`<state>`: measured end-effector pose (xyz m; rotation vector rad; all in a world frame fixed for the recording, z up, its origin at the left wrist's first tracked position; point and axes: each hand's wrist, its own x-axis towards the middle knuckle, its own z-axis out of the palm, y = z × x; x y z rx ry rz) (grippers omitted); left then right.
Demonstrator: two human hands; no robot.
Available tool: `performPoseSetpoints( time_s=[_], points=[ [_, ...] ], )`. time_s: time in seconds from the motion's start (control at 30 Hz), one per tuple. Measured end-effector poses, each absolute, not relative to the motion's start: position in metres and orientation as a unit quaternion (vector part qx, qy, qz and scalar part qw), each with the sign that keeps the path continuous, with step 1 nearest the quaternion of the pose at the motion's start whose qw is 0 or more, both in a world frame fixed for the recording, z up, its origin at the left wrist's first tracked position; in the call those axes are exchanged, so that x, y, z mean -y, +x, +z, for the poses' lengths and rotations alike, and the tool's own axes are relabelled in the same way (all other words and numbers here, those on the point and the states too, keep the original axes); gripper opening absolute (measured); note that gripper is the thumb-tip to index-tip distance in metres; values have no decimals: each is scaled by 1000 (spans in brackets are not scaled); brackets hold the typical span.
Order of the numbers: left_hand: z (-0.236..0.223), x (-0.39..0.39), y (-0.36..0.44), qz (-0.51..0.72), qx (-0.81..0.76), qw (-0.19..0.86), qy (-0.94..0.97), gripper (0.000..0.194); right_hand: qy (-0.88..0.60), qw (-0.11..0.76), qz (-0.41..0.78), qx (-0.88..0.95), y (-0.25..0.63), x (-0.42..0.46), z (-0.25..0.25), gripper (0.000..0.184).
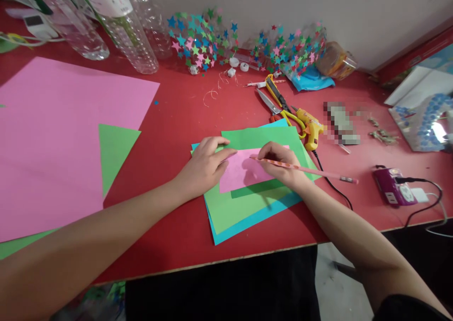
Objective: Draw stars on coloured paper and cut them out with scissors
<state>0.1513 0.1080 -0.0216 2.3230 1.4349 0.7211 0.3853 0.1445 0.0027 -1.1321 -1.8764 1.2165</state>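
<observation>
Red tabletop [184, 109] underlies both hands. Spread left hand [202, 168] pins pink paper [235, 172]; right hand [286, 174] pinches a pencil [320, 172], tip seemingly touching. Light strokes should work best.

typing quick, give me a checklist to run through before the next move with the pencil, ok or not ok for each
1. Left hand on the pink sheet: ok, at its left end.
2. Right hand gripping the pencil: ok, point toward the pink sheet.
3. Pencil point touching the pink sheet: cannot tell.
4. Paper underneath squared up: not ok, blue paper sticks out past the green paper.
5. Scissors and glue gun off the pink sheet: ok, both lie beyond it.
6. Cord free of the pencil: cannot tell, they cross in this view.
</observation>
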Motion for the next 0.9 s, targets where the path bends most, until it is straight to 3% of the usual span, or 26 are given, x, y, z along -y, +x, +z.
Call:
performPoseSetpoints(
  time_s=[0.1, 0.9],
  points=[
    [-23, -108, 150, 265, -489, 155, 817, 33, -415, 280, 448, 741, 385, -142, 2, 8],
    [-15, -107, 146, 249, -449, 192, 836, 30, -378, 254, 435, 777, 385, -144, 2, 9]
  ],
)
